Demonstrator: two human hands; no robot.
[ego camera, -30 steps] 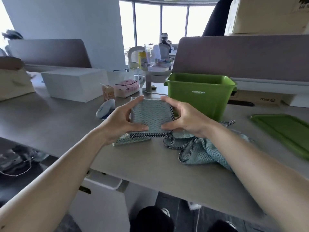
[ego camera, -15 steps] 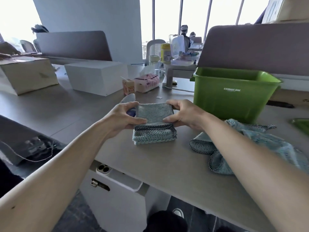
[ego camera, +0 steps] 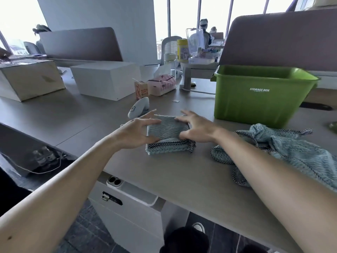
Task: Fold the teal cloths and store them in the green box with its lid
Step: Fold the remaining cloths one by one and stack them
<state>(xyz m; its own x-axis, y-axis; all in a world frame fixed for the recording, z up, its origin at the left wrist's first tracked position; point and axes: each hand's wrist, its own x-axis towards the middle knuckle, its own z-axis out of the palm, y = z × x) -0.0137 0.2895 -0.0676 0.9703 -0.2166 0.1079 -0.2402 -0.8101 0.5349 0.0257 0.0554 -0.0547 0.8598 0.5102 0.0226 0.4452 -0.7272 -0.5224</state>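
Both hands have let go: left hand (ego camera: 135,131) and right hand (ego camera: 196,129) now spread over the folded cloth (ego camera: 168,136); the lid (ego camera: 332,126) at the right edge is barely visible, probably cut off.

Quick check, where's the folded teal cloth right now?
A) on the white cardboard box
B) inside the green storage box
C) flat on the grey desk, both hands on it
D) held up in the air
C: the folded teal cloth lies on the grey desk with the left hand and right hand on its sides, outside the green plastic storage box.
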